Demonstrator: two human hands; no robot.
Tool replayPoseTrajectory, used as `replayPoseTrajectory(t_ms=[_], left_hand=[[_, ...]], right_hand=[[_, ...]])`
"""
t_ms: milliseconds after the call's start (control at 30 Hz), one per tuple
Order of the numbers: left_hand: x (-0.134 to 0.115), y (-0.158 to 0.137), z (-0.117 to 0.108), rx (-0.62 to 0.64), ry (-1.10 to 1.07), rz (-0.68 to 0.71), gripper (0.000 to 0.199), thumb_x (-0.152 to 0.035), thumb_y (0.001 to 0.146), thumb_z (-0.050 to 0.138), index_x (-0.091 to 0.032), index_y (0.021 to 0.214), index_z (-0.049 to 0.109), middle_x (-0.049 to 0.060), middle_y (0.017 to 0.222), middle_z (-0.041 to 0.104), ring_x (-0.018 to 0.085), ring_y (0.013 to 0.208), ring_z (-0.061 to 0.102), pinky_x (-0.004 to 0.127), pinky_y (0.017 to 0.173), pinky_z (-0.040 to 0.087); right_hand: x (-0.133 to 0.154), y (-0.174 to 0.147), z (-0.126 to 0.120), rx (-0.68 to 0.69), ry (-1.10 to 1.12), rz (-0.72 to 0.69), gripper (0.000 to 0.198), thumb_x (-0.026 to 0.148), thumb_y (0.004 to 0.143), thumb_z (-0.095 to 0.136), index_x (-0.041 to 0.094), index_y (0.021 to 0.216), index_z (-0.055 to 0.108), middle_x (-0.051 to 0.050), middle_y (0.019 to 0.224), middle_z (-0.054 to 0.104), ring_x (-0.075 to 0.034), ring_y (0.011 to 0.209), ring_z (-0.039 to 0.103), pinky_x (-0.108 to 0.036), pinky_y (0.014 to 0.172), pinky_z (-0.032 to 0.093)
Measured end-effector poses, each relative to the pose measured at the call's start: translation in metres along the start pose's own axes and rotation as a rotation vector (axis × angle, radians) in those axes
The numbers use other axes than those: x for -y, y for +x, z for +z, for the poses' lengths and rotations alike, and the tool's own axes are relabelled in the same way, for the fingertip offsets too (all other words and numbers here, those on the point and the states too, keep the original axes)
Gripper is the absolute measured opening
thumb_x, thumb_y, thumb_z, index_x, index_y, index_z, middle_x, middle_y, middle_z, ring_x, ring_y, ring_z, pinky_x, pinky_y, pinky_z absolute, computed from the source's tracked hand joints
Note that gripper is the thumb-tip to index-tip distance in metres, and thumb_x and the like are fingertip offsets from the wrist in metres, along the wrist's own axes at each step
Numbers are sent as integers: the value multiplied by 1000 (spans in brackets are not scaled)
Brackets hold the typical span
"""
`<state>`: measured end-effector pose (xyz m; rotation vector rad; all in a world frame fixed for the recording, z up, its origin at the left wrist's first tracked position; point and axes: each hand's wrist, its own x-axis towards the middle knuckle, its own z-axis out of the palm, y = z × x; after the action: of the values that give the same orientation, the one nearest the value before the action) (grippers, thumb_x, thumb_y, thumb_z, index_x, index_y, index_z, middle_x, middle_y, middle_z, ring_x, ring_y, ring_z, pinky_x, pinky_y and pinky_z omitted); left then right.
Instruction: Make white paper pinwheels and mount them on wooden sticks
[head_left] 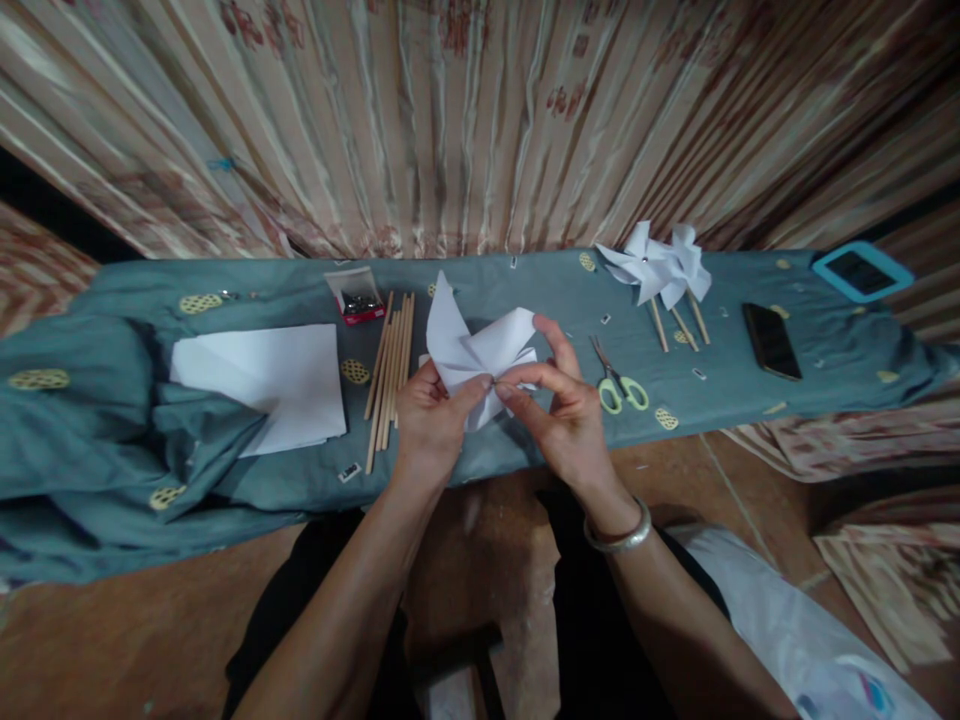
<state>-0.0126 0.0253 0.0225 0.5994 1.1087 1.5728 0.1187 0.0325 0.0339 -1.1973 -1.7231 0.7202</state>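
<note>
A white paper pinwheel (480, 350) with folded blades is held up over the front of the cloth-covered table. My left hand (435, 410) is closed on its left side, the thumb pressing near the centre. Thumb and forefinger of my right hand (562, 405) pinch a small metal pin (493, 381) at the pinwheel's middle; their tips partly hide it. Just left of my left hand lie several wooden sticks (388, 370). Scissors with green handles (621, 385) lie right of my right hand. Whether a stick is behind the paper, I cannot tell.
A stack of white paper (300, 375) lies left on the green cloth (525, 290), partly under a fold. Behind the sticks stands a small box of metal pins (358, 300). Finished pinwheels (645, 262) on sticks, a phone (772, 340) and a blue-framed device (862, 271) lie right.
</note>
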Motion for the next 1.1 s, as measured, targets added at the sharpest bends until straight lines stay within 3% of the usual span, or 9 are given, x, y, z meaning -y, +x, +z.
replayPoseTrajectory(t_ms=[767, 1100], left_hand=[[0, -1, -1, -8, 20, 18, 24, -23, 54, 81, -17, 74, 70, 1, 77, 73, 17, 72, 66, 31, 73, 52], [-2, -2, -4, 46, 61, 12, 24, -25, 57, 81, -17, 77, 71, 3, 81, 74, 19, 75, 66, 32, 75, 52]], right_hand=[[4, -1, 3, 0, 27, 35, 5, 25, 82, 67, 24, 77, 68, 0, 148, 44, -25, 143, 32, -49, 118, 24], [1, -1, 3, 2, 91, 100, 5, 25, 80, 69, 24, 75, 69, -1, 145, 48, -25, 142, 35, -49, 117, 24]])
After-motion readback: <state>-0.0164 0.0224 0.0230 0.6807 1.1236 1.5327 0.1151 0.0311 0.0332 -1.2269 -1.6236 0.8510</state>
